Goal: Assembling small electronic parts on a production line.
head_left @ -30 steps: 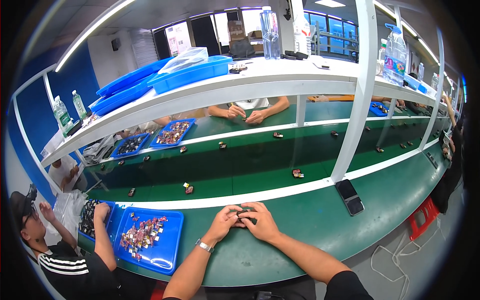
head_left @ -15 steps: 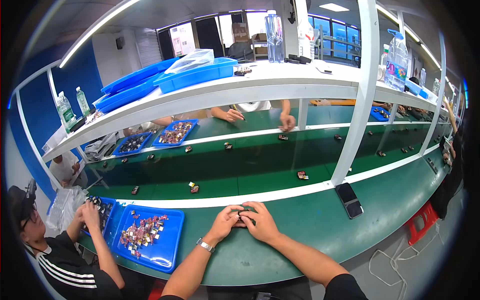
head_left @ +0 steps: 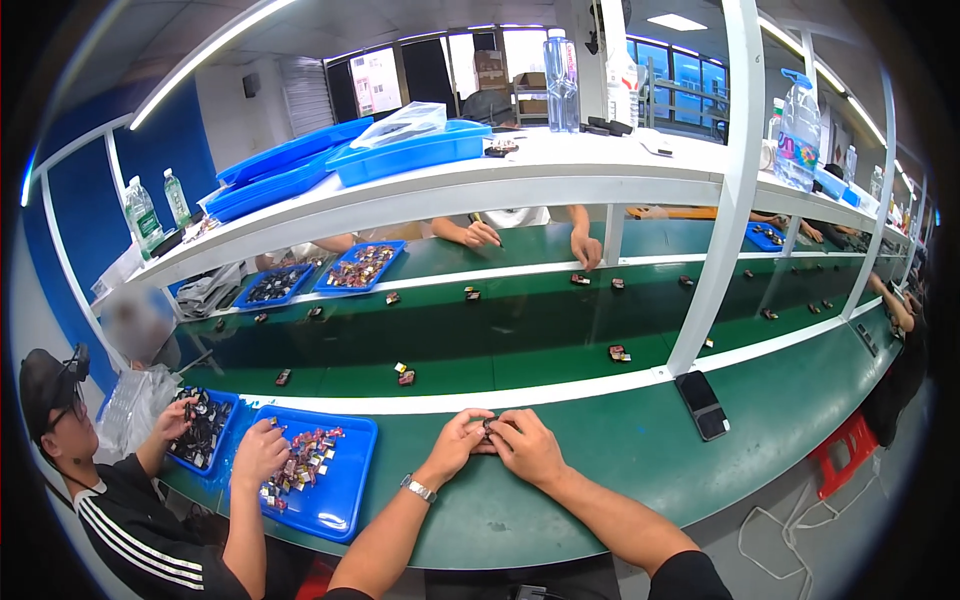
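Note:
Close together above the green tabletop (head_left: 560, 500), my left hand (head_left: 458, 447) and my right hand (head_left: 528, 450) pinch a small black part (head_left: 489, 428) between the fingertips. Most of that part is covered by my fingers, so its exact kind cannot be made out. A watch with a metal band is on my left wrist. Left of my left arm lies a blue tray (head_left: 350, 480) of small reddish parts with white and yellowish pieces.
At left, a co-worker's hand (head_left: 258, 455) reaches over that tray, the other over a tray of black parts (head_left: 207, 430). Beyond a white rail, small assemblies (head_left: 619, 354) lie on the green belt (head_left: 480, 350). A phone (head_left: 702, 406) lies right; a white post (head_left: 715, 240) rises nearby.
The co-worker's hands have parted, one moving over the reddish parts. Across the belt, a person's hand has shifted slightly right. My hands stay together on the black part.

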Motion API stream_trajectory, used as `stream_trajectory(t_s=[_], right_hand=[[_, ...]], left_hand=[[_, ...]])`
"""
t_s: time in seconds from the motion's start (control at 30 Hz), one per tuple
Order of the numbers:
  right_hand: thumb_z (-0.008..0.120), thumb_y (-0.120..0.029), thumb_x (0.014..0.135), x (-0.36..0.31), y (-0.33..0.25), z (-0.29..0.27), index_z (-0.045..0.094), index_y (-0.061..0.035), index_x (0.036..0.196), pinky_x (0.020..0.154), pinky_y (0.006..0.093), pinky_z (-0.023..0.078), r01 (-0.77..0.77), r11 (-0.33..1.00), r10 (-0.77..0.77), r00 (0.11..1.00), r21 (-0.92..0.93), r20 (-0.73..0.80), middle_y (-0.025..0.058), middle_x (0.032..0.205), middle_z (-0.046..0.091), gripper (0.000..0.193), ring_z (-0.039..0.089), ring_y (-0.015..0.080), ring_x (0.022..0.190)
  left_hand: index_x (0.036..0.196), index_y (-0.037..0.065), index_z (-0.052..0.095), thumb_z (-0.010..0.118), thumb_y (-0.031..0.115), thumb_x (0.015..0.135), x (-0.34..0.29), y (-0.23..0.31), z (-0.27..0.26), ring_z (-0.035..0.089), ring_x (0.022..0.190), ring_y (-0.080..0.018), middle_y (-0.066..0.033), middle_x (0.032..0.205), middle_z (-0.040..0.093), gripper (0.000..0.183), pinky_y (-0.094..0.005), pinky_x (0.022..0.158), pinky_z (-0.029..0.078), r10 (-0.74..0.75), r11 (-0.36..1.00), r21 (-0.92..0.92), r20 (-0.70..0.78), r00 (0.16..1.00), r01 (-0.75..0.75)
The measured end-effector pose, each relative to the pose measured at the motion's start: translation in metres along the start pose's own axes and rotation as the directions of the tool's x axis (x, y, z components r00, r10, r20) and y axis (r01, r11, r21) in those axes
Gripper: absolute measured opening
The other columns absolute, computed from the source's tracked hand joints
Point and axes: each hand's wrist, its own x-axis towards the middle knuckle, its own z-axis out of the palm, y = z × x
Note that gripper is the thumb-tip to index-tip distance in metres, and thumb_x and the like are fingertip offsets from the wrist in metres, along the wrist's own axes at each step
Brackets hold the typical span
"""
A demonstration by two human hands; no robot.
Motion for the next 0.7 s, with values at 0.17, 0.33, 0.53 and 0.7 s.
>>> stream_trajectory(t_s=[0.17, 0.33, 0.53, 0.7], right_hand=[[0.074, -0.007, 0.076, -0.002, 0.001, 0.002, 0.069, -0.0066, 0.092, 0.067, 0.0335, 0.054, 0.002, 0.998, -0.001, 1.000, -0.060, 0.019, 0.0049, 0.092, 0.062, 0.017, 0.062, 0.0226, 0.084], [0.074, -0.007, 0.077, -0.003, 0.001, 0.005, 0.069, -0.0066, 0.091, 0.067, 0.0338, 0.054, -0.046, 0.996, 0.045, 0.999, -0.074, -0.014, 0.0049, 0.091, 0.062, 0.015, 0.062, 0.0225, 0.083], [0.074, -0.009, 0.077, -0.002, 0.005, 0.007, 0.070, -0.0077, 0.087, 0.064, 0.0339, 0.054, -0.019, 0.993, 0.016, 1.000, -0.121, -0.025, 0.0037, 0.089, 0.062, 0.011, 0.063, 0.0215, 0.079], [0.074, -0.009, 0.076, -0.003, 0.012, 0.006, 0.070, -0.0088, 0.084, 0.065, 0.0341, 0.053, 0.028, 0.988, -0.031, 0.999, -0.151, -0.016, 0.0025, 0.088, 0.063, 0.009, 0.062, 0.0210, 0.081]], left_hand=[[0.127, 0.001, 0.046, 0.042, 0.004, 0.101, 0.001, 0.002, 0.001, 0.066, 0.102, -0.0202, -0.0141, 0.113, 0.064, 0.027, -0.0317, 0.089, 0.057, -0.005, 0.999, 0.033, 0.007, 1.000, 0.005], [0.127, 0.000, 0.046, 0.042, 0.003, 0.101, 0.000, 0.001, 0.003, 0.066, 0.102, -0.0201, -0.0145, 0.112, 0.064, 0.026, -0.0311, 0.088, 0.057, -0.011, 0.999, 0.040, -0.006, 1.000, 0.011], [0.127, 0.000, 0.046, 0.041, 0.002, 0.101, 0.000, 0.002, 0.003, 0.066, 0.101, -0.0201, -0.0148, 0.111, 0.064, 0.026, -0.0311, 0.087, 0.058, 0.013, 0.998, 0.058, 0.001, 1.000, -0.013], [0.127, 0.000, 0.045, 0.042, 0.003, 0.101, 0.003, 0.004, 0.008, 0.066, 0.099, -0.0202, -0.0152, 0.111, 0.064, 0.026, -0.0313, 0.086, 0.058, -0.011, 0.998, 0.063, -0.006, 1.000, 0.012]])
